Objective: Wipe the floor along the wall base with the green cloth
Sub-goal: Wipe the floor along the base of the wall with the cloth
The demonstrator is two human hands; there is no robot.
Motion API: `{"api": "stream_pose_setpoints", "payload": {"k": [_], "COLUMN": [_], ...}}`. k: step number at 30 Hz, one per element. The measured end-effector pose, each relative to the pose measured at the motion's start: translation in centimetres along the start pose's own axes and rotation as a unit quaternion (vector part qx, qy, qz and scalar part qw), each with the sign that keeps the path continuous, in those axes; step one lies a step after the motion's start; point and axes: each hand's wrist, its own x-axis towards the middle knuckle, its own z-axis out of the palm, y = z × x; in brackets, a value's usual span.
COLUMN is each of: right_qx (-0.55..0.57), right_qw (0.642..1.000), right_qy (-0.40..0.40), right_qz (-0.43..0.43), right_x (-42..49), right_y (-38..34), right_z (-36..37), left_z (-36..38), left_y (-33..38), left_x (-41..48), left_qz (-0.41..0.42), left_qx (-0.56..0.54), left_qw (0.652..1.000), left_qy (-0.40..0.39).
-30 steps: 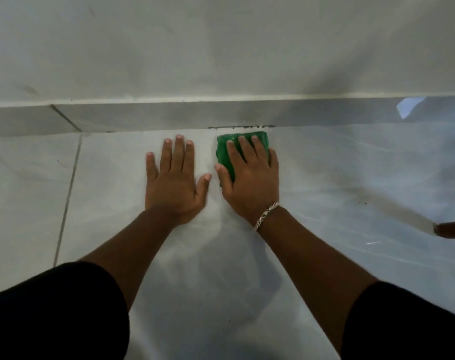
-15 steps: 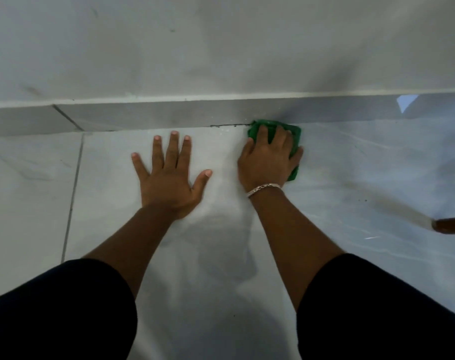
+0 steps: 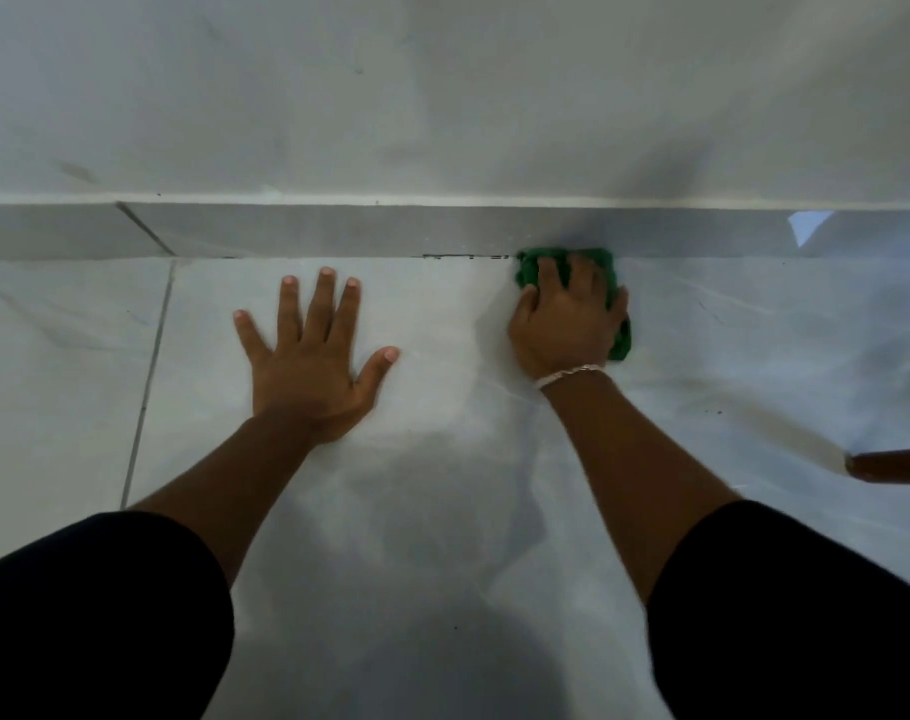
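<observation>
The green cloth (image 3: 606, 267) lies bunched on the pale tiled floor (image 3: 442, 511), pressed against the grey wall base (image 3: 338, 231). My right hand (image 3: 564, 324), with a silver bracelet at the wrist, covers most of the cloth and grips it with curled fingers. My left hand (image 3: 312, 361) lies flat on the floor to the left, fingers spread, holding nothing. A dark line of dirt (image 3: 463, 256) runs along the joint just left of the cloth.
A brown wooden leg (image 3: 894, 466) pokes in from the right edge. A tile joint (image 3: 148, 387) runs down the floor on the left. The white wall (image 3: 442, 96) rises above the base. My dark-clad knees fill the bottom corners.
My right hand has slid the cloth to the right along the wall base, from beside my left hand to well apart from it. My left hand has stayed flat in place.
</observation>
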Motion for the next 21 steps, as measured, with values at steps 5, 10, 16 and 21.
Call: {"api": "stream_pose_setpoints", "payload": {"k": [5,10,16,21], "right_qx": [0.039,0.025,0.0,0.01], "right_qw": [0.993,0.993,0.999,0.993], "right_qy": [-0.035,0.018,-0.01,-0.061], "right_qz": [-0.11,-0.116,0.033,-0.105], "right_x": [-2.8,-0.5,0.2,-1.9], "right_y": [-7.2,-1.4,-1.4,-5.6], "right_z": [0.4,0.5,-0.2,0.0], "left_z": [0.2,0.1,0.1,0.2], "left_y": [0.1,-0.4,-0.4,-0.7], "left_x": [0.3,-0.1,0.0,0.0], "left_qz": [-0.003,0.003,0.0,-0.001], "left_qx": [0.007,0.001,0.012,0.02], "left_qw": [1.0,1.0,1.0,1.0], "left_qy": [-0.008,-0.004,-0.011,-0.01]}}
